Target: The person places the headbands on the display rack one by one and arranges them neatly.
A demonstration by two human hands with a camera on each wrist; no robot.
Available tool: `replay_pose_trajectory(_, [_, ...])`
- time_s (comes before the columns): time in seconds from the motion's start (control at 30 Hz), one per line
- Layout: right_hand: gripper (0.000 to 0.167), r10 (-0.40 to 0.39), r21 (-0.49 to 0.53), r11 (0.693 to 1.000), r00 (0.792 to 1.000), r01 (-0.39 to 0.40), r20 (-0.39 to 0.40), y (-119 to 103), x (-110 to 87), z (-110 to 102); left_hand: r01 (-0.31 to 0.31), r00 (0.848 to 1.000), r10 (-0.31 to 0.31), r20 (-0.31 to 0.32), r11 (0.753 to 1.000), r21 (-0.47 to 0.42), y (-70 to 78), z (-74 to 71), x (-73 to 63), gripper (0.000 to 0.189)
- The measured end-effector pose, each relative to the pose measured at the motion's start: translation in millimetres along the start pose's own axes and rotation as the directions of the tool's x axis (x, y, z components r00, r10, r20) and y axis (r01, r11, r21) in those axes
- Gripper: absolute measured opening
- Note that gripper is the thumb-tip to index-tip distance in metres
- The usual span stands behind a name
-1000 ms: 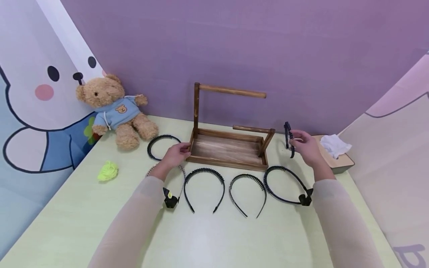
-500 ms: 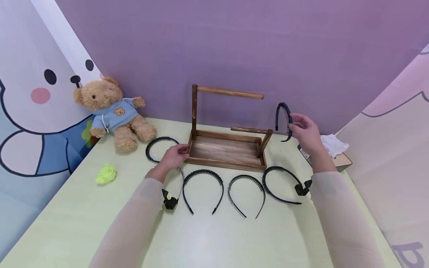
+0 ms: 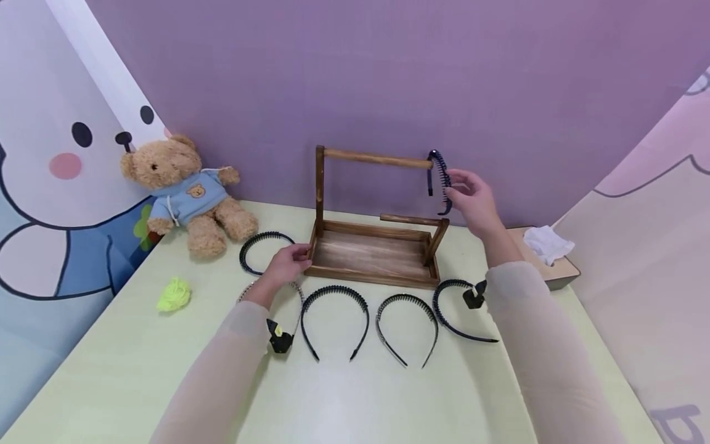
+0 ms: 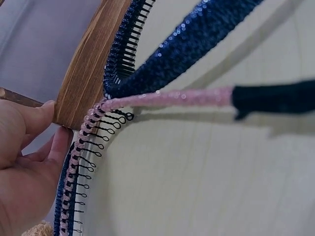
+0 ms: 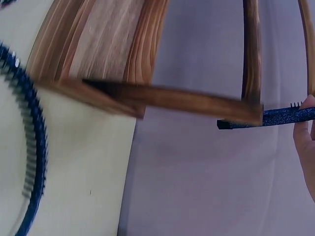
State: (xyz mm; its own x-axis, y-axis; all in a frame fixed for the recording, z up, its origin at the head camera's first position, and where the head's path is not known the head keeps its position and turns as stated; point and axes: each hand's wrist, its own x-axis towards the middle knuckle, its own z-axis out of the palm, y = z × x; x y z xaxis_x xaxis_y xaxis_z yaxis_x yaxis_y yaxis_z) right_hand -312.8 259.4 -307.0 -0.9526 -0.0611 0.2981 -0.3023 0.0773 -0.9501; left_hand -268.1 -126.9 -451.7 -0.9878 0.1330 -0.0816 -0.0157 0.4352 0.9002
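A dark blue toothed headband is pinched at its right side by the fingers and thumb of my right hand. Its arch stands at the free right end of the upper bar of a brown wooden rack, teeth inward. The right wrist view shows the same glittery headband passing behind the rack's short lower arm. With thumb and fingers, my left hand grips the left end of the rack's tray. Close beside that hand, a pink headband lies near a glittery blue headband in the left wrist view.
Along the front of the rack lie several headbands, including a black one, a thinner one and a dark blue one. A teddy bear and yellow-green yarn are at left; a tissue box stands at right.
My right hand has lifted the headband from beside the rack up and leftward to the upper bar's free end, turning its arch upright. The left hand keeps its grip on the rack.
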Motion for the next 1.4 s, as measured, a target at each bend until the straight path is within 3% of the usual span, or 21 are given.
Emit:
replay_pose_trajectory(0.2, [0.035,0.022,-0.056,0.998,1.000,-0.022,0.012,1,13.2,33,0.004,1.000,-0.004,0.003,1.000,-0.012,-0.9,-2.6,0.8,0.049])
replay_pose_trajectory(0.3, [0.035,0.034,-0.029,0.999,0.999,-0.034,0.002,2,17.0,48,-0.002,1.000,0.002,0.010,1.000,-0.014,-0.8,-2.4,2.4,0.049])
replay_pose_trajectory(0.43, [0.035,0.040,0.111,0.993,0.999,-0.037,-0.024,3,20.4,71,-0.003,1.000,0.003,0.014,1.000,0.002,-0.4,-1.7,3.6,0.048])
replay_pose_trajectory(0.57, [0.037,0.059,0.275,0.960,0.998,-0.047,-0.038,3,24.7,102,-0.007,1.000,0.007,0.009,1.000,0.002,1.5,-2.0,4.2,0.048])
replay_pose_trajectory(0.73, [0.038,0.084,0.349,0.935,0.996,-0.065,-0.039,1,25.5,142,-0.013,1.000,0.013,0.018,1.000,-0.019,5.2,-0.5,3.6,0.048])
replay_pose_trajectory(1.07, [0.038,0.080,0.382,0.921,0.997,-0.073,-0.003,-2,25.4,199,0.020,1.000,-0.020,0.021,1.000,-0.014,2.8,-0.2,-0.3,0.049])
replay_pose_trajectory(1.4, [0.037,0.098,0.229,0.969,0.995,-0.096,0.004,-8,27.8,220,0.016,1.000,-0.016,0.017,1.000,-0.020,3.3,0.5,0.4,0.049])
